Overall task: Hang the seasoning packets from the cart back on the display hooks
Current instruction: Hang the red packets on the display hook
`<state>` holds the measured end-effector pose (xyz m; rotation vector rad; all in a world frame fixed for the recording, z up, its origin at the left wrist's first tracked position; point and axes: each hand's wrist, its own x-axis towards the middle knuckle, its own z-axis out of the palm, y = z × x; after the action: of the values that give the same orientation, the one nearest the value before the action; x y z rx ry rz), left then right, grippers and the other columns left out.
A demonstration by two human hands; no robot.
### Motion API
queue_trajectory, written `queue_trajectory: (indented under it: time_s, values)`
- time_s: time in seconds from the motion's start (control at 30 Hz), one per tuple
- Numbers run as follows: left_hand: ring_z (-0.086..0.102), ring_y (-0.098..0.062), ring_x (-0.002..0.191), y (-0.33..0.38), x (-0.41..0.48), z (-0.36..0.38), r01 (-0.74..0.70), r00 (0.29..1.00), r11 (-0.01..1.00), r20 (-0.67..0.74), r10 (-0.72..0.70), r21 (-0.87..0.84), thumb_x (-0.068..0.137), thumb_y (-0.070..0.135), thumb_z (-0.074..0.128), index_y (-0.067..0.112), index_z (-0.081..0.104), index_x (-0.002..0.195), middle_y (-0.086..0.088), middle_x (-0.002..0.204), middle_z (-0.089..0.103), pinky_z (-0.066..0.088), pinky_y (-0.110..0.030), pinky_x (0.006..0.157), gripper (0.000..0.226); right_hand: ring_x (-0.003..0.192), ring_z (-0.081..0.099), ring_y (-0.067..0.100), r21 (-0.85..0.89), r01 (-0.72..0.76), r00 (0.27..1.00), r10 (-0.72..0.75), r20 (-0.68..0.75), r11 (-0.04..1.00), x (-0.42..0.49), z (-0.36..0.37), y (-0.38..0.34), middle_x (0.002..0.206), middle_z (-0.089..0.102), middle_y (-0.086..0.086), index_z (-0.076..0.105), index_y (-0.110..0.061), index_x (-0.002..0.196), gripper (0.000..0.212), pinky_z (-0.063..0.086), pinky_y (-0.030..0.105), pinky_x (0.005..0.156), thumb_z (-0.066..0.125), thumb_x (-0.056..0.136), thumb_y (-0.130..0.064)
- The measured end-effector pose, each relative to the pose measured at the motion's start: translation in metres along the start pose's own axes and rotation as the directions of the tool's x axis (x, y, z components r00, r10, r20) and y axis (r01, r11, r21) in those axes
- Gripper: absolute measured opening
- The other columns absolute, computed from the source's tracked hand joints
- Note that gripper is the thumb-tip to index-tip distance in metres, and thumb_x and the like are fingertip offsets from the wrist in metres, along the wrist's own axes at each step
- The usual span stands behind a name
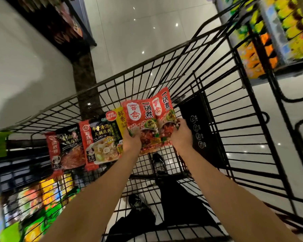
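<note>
Both my arms reach into a black wire shopping cart [196, 79]. My left hand [132, 140] pinches the lower left edge of a red seasoning packet [141, 116]. My right hand [181, 135] grips the lower right corner of a second, matching red packet [162, 109] that overlaps the first. Left of them in the cart lie a yellow-edged packet [119, 117], a black packet with a red strip and a soup bowl picture [101, 142], and another black-and-red packet [65, 149] at the far left.
A black placard [202, 130] hangs inside the cart's right wall. Shelves of bright yellow and orange goods [273, 32] stand at the upper right, a dark shelf [59, 20] at the upper left. Colourful goods [42, 198] show through the cart's lower left. My shoes stand on glossy tiles below.
</note>
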<state>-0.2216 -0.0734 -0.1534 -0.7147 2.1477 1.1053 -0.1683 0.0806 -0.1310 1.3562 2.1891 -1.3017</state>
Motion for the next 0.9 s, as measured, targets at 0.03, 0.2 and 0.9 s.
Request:
queue_trajectory:
  time_s: [0.03, 0.2, 0.9]
  values:
    - [0.062, -0.032, 0.101, -0.001, -0.006, -0.004, 0.004, 1.000, 1.000, 0.004, -0.004, 0.018, 0.107, 0.038, 0.051, 0.025, 0.030, 0.158, -0.009, 0.139, 0.060, 0.053, -0.037, 0.074, 0.057, 0.089, 0.066, 0.020, 0.014, 0.010, 1.000, -0.010, -0.005, 1.000, -0.009, -0.004, -0.003, 0.094, 0.063, -0.006, 0.050, -0.028, 0.128, 0.026, 0.061, 0.049, 0.079, 0.049, 0.103, -0.020]
    - [0.065, -0.041, 0.106, -0.002, -0.031, -0.020, 0.014, 0.999, 0.999, -0.040, -0.012, 0.045, 0.109, 0.039, 0.038, 0.027, 0.027, 0.158, -0.017, 0.133, 0.064, 0.057, -0.050, 0.089, 0.052, 0.094, 0.066, 0.018, 0.094, 0.038, 0.999, -0.035, -0.029, 0.995, -0.045, -0.017, -0.007, 0.101, 0.067, -0.005, 0.054, -0.030, 0.128, 0.029, 0.058, 0.046, 0.083, 0.047, 0.102, -0.019]
    - [0.065, -0.025, 0.103, 0.015, -0.038, -0.028, 0.081, 0.974, 0.986, 0.223, -0.046, -0.147, 0.089, 0.047, 0.076, 0.028, 0.049, 0.124, -0.001, 0.114, 0.066, 0.055, -0.042, 0.088, 0.048, 0.102, 0.063, 0.012, 0.243, -0.044, 0.930, -0.049, 0.363, 0.969, -0.050, -0.007, -0.011, 0.130, 0.061, 0.002, 0.044, -0.025, 0.151, 0.055, 0.056, 0.028, 0.080, 0.061, 0.100, -0.010]
